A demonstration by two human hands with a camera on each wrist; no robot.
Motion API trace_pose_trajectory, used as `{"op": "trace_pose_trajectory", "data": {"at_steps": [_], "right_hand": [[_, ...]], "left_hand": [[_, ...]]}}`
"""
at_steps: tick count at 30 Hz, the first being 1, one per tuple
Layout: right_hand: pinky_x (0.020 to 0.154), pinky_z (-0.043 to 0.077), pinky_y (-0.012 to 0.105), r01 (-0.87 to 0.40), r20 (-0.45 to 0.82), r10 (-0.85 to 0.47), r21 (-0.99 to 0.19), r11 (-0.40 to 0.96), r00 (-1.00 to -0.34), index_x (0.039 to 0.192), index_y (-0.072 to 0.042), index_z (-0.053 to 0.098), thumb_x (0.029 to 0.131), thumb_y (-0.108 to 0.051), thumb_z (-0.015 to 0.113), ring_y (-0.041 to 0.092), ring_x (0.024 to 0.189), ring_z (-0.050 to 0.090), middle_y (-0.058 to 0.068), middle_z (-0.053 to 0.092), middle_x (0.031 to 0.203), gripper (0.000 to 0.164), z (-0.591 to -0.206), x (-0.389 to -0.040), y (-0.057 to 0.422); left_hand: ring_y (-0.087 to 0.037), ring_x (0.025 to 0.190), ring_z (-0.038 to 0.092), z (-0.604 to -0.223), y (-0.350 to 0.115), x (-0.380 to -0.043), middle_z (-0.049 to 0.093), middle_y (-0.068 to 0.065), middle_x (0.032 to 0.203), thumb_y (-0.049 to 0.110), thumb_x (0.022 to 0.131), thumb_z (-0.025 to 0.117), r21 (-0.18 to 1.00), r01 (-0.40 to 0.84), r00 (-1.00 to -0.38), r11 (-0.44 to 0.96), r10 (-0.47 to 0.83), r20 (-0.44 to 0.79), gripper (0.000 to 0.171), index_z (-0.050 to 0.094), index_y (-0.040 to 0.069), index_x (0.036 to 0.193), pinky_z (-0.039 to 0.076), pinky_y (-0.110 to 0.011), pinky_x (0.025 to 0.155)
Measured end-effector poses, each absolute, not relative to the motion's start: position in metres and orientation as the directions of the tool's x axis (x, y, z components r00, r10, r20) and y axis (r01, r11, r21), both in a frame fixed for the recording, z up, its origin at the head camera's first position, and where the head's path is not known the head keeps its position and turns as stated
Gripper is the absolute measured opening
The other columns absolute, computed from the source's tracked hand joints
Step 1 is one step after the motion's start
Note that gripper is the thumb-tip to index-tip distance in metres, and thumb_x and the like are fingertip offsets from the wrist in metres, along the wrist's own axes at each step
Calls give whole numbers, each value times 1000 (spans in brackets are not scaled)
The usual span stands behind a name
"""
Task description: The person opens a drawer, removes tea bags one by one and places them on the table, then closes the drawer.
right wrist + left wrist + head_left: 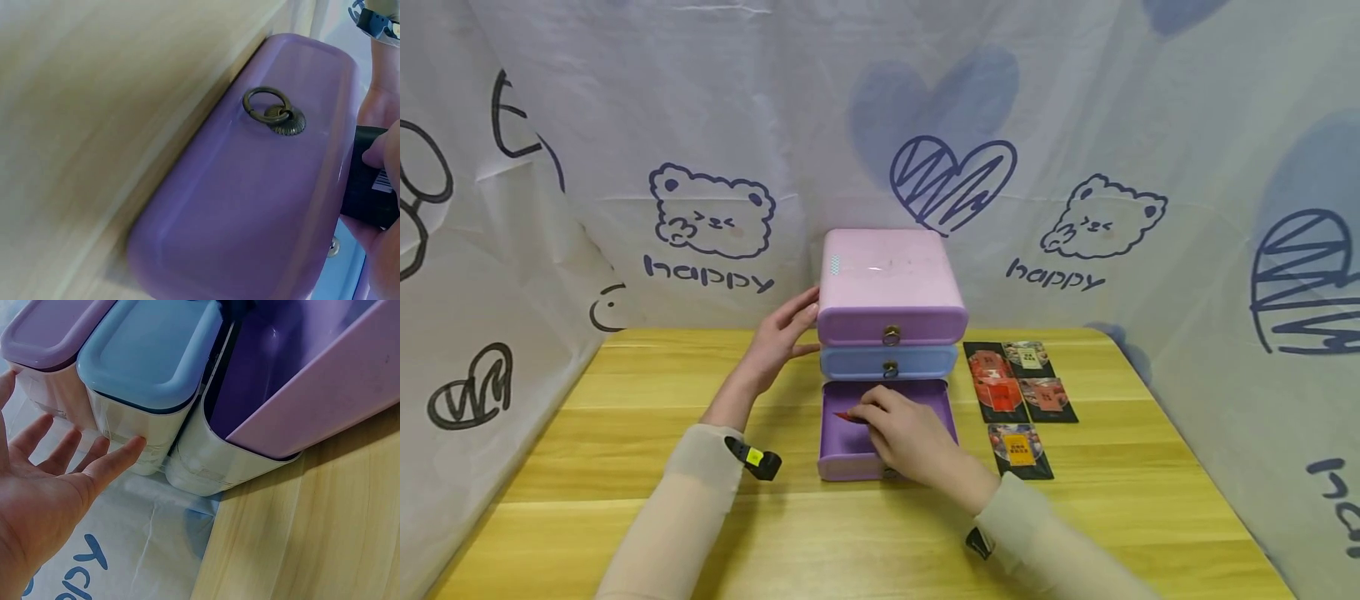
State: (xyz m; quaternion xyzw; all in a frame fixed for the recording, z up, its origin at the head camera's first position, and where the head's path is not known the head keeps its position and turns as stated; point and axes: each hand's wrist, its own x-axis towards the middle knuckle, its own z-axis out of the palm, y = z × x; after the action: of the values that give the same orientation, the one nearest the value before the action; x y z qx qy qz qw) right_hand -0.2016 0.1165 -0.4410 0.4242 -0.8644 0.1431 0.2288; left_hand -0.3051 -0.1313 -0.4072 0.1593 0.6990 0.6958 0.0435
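A small three-tier drawer cabinet with a pink top stands on the table. Its purple bottom drawer is pulled out; the blue middle drawer and the purple top drawer are closed. My right hand pinches a small dark packet over the open drawer. A barcode label shows on the packet in the right wrist view, and a red part of it in the head view. My left hand is at the cabinet's left side, fingers spread, fingertips at the wall.
Several flat black packets with coloured labels lie right of the cabinet, among them one with a yellow label nearest the front. A printed white cloth hangs behind and at both sides of the wooden table.
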Motion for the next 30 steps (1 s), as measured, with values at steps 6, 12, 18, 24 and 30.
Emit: {"op": "trace_pose_trajectory", "data": {"at_steps": [6, 12, 18, 24, 30], "right_hand": [[74, 61, 29, -826, 620, -639, -25, 564, -455, 110, -9, 76, 83, 4, 78, 17, 92, 67, 4, 67, 109, 30, -446, -198, 124], [77, 61, 30, -828, 683, -602, -6, 561, -414, 110, -9, 76, 80, 6, 80, 19, 92, 68, 5, 68, 108, 33, -449, -193, 137], [79, 62, 34, -817, 680, -586, -35, 575, -441, 110, -7, 76, 80, 9, 77, 22, 94, 68, 8, 68, 109, 34, -449, -186, 159], [72, 63, 35, -777, 698, -547, -19, 630, -461, 109, -8, 76, 81, 6, 72, 23, 92, 70, 8, 68, 109, 32, -451, -182, 184], [70, 63, 37, -765, 719, -520, -25, 644, -461, 108, -5, 76, 81, 6, 67, 25, 90, 70, 10, 68, 109, 31, -453, -182, 205]], "left_hand": [[-33, 145, 44, -408, -131, -305, 35, -5, 168, 39, 109, 53, 987, 158, -947, -22, 281, 158, 60, 37, 18, 163, 53, -58, 106], [-33, 145, 43, -408, -131, -304, 34, -5, 168, 39, 109, 53, 987, 160, -946, -25, 281, 160, 60, 37, 18, 163, 53, -57, 106], [-33, 145, 43, -408, -130, -305, 34, -5, 168, 38, 110, 53, 987, 159, -945, -31, 286, 161, 59, 37, 17, 163, 53, -57, 106], [-34, 145, 43, -408, -130, -306, 34, -6, 168, 38, 110, 53, 987, 160, -945, -29, 285, 162, 59, 37, 17, 163, 52, -58, 106], [-33, 144, 44, -407, -130, -305, 34, -5, 168, 38, 110, 53, 987, 157, -947, -28, 281, 158, 60, 36, 17, 163, 52, -58, 107]]}}
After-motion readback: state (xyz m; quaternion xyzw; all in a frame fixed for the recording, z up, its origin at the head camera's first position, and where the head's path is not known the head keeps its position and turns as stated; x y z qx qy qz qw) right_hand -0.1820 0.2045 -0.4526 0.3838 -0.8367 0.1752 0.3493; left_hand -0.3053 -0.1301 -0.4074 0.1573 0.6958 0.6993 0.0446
